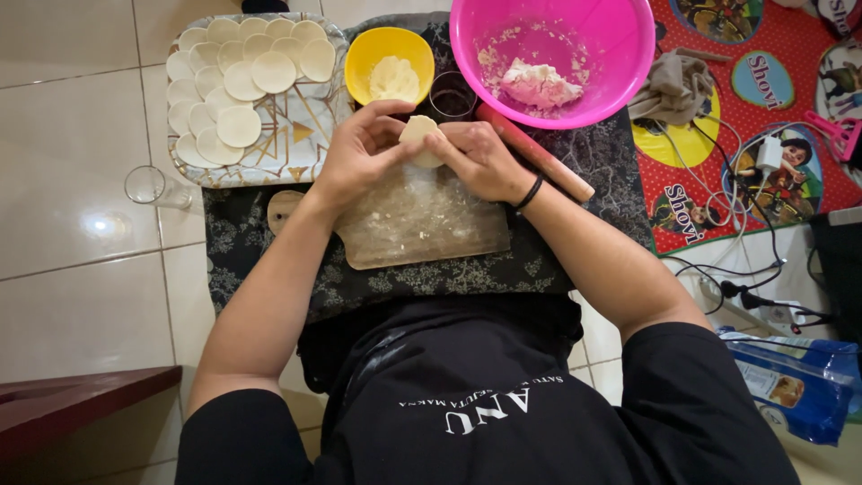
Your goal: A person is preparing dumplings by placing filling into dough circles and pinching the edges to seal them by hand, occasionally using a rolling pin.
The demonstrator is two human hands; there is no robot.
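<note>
The pink bowl (575, 54) crowds the wooden board's (422, 229) far edge; tiled floor (72, 135) lies open at left. My left hand (359, 148) and right hand (480, 160) pinch a dough round (418, 135) over the board.

The board (422, 224) lies on a cloth (269, 260) on the floor (72, 216), just near of the hands. Far left of it a tray (310, 135) carries dough rounds (238, 126). The small bowl (388, 54) sits right of the tray, the big bowl (611, 54) further right. A rolling pin (548, 162) lies right of the board, a glass (148, 186) left of the tray.
</note>
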